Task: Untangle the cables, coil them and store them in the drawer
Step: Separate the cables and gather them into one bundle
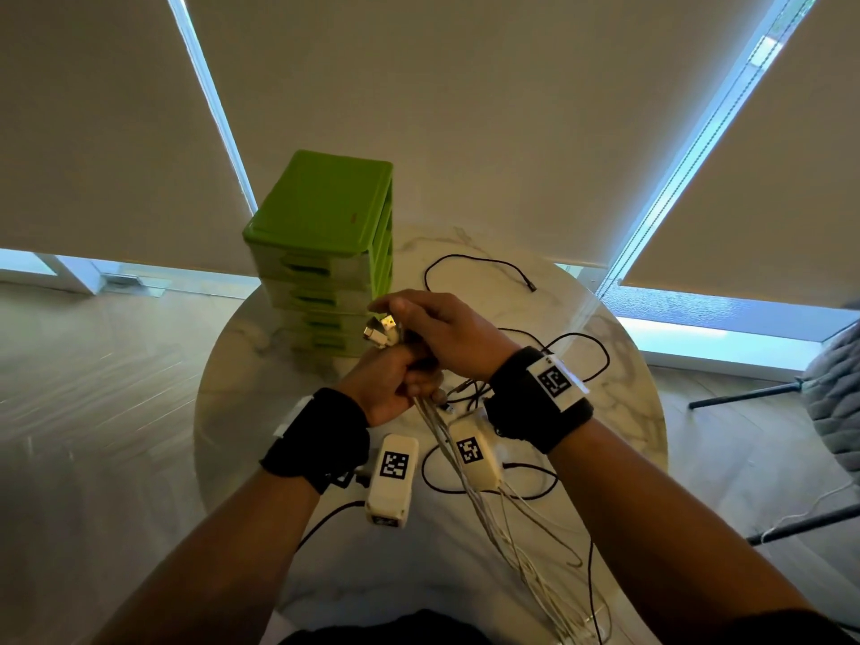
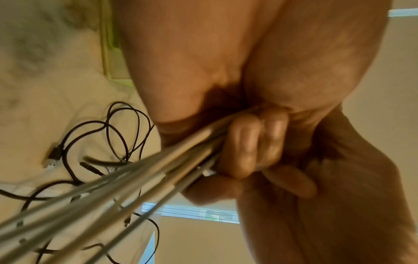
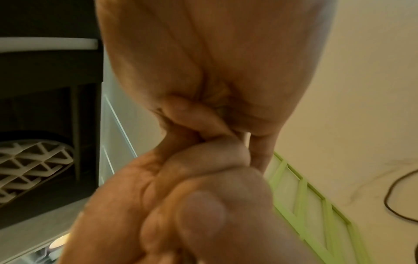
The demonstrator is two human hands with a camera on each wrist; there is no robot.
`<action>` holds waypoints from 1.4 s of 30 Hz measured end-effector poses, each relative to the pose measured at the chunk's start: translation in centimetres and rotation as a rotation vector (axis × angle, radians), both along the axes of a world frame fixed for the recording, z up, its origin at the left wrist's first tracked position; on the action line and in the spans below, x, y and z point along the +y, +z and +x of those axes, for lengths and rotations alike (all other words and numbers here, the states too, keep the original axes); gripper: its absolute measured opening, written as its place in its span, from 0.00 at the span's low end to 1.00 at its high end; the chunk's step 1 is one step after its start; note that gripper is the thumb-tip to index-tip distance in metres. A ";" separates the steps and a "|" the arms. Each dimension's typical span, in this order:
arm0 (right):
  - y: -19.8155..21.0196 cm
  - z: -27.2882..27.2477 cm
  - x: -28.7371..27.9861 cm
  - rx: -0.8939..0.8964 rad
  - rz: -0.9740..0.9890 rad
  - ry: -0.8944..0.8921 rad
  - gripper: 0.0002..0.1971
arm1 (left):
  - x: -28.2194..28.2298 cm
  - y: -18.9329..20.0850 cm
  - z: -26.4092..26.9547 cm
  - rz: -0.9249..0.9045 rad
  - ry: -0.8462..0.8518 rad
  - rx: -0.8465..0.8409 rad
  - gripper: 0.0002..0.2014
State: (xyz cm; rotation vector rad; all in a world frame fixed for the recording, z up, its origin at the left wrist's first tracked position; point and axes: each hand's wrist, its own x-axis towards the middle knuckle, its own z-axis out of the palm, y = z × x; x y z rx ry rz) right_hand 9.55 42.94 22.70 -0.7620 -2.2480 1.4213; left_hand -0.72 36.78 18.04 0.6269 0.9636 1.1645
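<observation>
Over the round marble table (image 1: 260,365) my two hands meet on a bundle of white cables (image 1: 470,486). My left hand (image 1: 395,379) grips the bundle in a fist; in the left wrist view its fingers (image 2: 246,142) curl round the white cables (image 2: 147,178). Just above, my right hand (image 1: 433,321) curls over the bundle's top, where USB plugs (image 1: 384,330) stick out. A sliver of white cable (image 3: 245,137) shows between my right hand's fingers (image 3: 203,155). Loose strands hang toward my lap. The green drawer unit (image 1: 325,253) stands behind, drawers closed.
Black cables lie loose on the table: one loop (image 1: 479,267) at the back, others (image 1: 586,356) under my right wrist, a tangle of black cables (image 2: 113,134) below my left hand. A grey chair (image 1: 835,393) stands at the right. The table edge is close to my body.
</observation>
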 end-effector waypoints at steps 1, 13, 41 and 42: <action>-0.1 -0.2 0.0 -0.008 0.021 0.001 0.17 | 0.1 0.0 0.1 -0.004 0.026 -0.002 0.11; -4.8 4.9 0.4 -0.242 -0.284 0.115 0.22 | 0.8 2.9 -3.1 0.126 0.146 -0.245 0.22; -0.2 5.8 2.9 0.176 -0.231 -0.321 0.15 | 3.3 4.4 -0.8 0.058 0.098 0.426 0.11; -1.5 5.3 2.6 0.013 -0.181 -0.263 0.15 | 3.3 4.8 -1.1 0.086 0.092 0.380 0.11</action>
